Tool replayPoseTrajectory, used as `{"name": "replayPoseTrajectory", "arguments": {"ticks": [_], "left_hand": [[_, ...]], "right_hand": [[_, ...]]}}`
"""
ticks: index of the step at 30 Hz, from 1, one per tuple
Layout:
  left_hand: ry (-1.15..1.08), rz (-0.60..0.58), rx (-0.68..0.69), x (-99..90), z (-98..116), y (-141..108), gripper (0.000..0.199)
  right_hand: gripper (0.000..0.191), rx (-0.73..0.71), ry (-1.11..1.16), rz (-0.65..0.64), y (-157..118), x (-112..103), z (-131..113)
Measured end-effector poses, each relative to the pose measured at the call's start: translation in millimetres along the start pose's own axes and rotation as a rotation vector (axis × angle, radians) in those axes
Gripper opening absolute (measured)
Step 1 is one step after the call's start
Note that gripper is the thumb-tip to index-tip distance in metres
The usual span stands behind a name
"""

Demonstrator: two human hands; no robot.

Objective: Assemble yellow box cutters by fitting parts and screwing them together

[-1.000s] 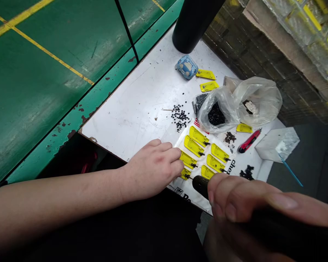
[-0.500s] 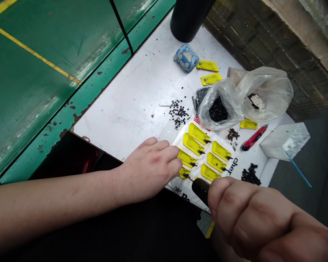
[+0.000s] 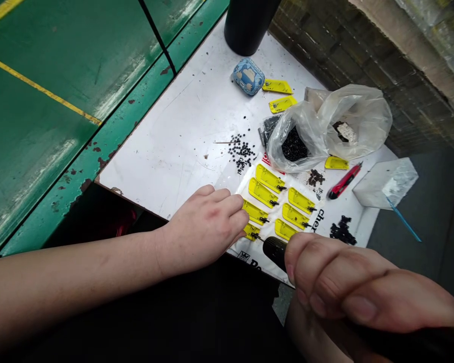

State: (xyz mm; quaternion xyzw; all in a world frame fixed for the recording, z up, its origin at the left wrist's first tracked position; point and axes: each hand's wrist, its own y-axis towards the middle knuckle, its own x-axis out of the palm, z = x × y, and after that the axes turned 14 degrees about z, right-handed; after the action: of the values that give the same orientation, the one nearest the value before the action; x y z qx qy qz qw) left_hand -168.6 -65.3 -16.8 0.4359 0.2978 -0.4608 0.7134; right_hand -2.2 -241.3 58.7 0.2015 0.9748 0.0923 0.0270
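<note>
My right hand (image 3: 348, 287) grips the black, ribbed handle of a screwdriver (image 3: 275, 252). Its thin shaft reaches the dark fitting at the right end of a yellow plastic piece (image 3: 251, 232). Fingers curled, my left hand (image 3: 208, 227) holds that piece down at its left end, partly covering it. Several more yellow plastic pieces (image 3: 263, 192) with small black fittings lie in two rows on a white printed plastic bag (image 3: 257, 254). The bottom of the nearer row is hidden behind my right hand.
Loose black beads (image 3: 242, 151) lie beyond my left hand. Clear bags (image 3: 295, 141) hold small black parts. A red utility knife (image 3: 344, 181), a translucent block (image 3: 386, 182), a blue patterned case (image 3: 248, 76) and a black cylinder (image 3: 249, 25) stand around the white table (image 3: 151, 151).
My right hand has turned around the screwdriver handle, and its thumb now shows. The shaft stays at the same yellow piece. The whole view has shifted slightly.
</note>
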Motion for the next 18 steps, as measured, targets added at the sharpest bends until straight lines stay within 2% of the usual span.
{"name": "replayPoseTrajectory", "arguments": {"ticks": [2, 6, 8, 10, 12, 13, 15, 18], "left_hand": [[0.004, -0.005, 0.0, 0.0, 0, 0, 0.025], [0.001, -0.007, 0.003, -0.2, 0, -1, 0.025], [-0.002, -0.005, 0.001, -0.4, 0, -1, 0.025], [0.0, -0.011, -0.002, -0.7, 0, -1, 0.025], [0.003, -0.019, -0.002, -0.8, 0, -2, 0.026], [0.004, -0.022, 0.0, -0.7, 0, -2, 0.026], [0.011, -0.025, 0.004, -0.2, -1, -2, 0.026], [0.023, -0.009, 0.026, 1.1, -2, -2, 0.027]], "right_hand": [[0.009, -0.044, 0.004, -0.029, 2, -5, 5], [0.02, -0.148, -0.031, 0.049, -3, 0, 9], [0.016, -0.168, -0.078, 0.17, -10, 13, 7], [0.011, -0.162, -0.103, 0.412, -17, 30, 7], [0.014, -0.15, -0.089, 0.655, -22, 47, 10], [0.017, -0.129, -0.077, 0.715, -23, 52, 12], [0.028, -0.129, -0.03, 0.741, -23, 55, 17], [0.041, -0.21, 0.04, 0.727, -21, 39, 16]]}}
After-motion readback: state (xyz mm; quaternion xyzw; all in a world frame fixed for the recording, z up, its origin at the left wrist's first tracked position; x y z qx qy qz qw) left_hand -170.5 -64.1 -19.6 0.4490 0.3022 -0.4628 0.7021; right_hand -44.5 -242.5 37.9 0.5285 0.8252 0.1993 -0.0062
